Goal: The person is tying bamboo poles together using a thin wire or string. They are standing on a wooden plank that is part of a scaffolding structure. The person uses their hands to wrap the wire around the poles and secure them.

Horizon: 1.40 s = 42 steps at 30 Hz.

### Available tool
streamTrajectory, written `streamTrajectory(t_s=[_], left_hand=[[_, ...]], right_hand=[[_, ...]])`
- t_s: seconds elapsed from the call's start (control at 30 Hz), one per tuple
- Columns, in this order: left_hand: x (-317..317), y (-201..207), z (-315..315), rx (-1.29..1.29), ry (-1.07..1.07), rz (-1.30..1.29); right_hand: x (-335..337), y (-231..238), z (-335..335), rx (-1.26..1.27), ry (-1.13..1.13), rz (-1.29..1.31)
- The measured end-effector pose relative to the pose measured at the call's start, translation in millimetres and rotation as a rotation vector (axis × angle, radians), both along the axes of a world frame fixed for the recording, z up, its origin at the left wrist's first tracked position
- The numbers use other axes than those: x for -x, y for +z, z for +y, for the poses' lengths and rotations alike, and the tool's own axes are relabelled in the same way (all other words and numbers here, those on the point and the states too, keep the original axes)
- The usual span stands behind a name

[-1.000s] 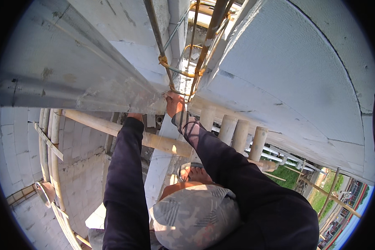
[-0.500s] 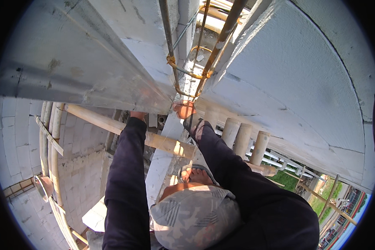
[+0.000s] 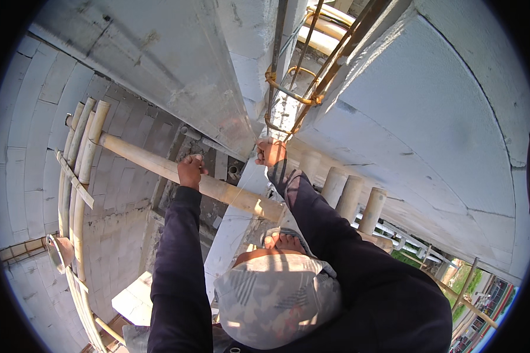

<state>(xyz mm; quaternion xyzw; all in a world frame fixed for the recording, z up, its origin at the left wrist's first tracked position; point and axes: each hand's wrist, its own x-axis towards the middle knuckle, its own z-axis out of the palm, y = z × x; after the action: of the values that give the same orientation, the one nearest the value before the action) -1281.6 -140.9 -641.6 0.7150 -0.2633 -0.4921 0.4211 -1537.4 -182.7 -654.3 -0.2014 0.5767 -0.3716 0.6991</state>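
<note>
A large smooth grey panel [image 3: 176,65] slants across the upper left. My right hand [image 3: 271,152] is at its lower corner, fingers curled together below the rebar cage [image 3: 294,94]; what they pinch is too small to make out. My left hand [image 3: 191,172] is raised beside the panel's lower edge, in front of a wooden pole [image 3: 141,157]. Its fingers are bent and pressed together, and anything inside them is hidden. A thin pale line runs near the hands over a light block ledge [image 3: 232,226].
My sandalled foot [image 3: 284,241] stands on a narrow ledge. Upright bamboo poles [image 3: 82,159] rise at left, near a round metal-rimmed object [image 3: 60,254]. A pale block wall [image 3: 430,123] fills the right. Short round poles [image 3: 350,197] jut out beneath it, with ground far below.
The panel has swung up and to the right in view. My left hand has come out from behind its lower edge and now shows fully. My right hand stays at the panel's corner.
</note>
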Motion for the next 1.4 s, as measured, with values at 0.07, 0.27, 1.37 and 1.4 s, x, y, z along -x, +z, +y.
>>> streamTrajectory(t_s=[0.07,0.27,1.37,1.4], left_hand=[[15,10,30,-0.093,0.013,0.099],[66,14,73,-0.129,0.021,0.263],[104,8,80,0.011,0.0,0.481],[104,10,80,0.043,0.026,0.49]], right_hand=[[-4,4,14,-0.023,-0.023,-0.115],[-21,11,50,-0.017,0.069,-0.292],[4,23,88,0.727,0.663,0.76],[7,21,87,0.768,0.708,0.802]])
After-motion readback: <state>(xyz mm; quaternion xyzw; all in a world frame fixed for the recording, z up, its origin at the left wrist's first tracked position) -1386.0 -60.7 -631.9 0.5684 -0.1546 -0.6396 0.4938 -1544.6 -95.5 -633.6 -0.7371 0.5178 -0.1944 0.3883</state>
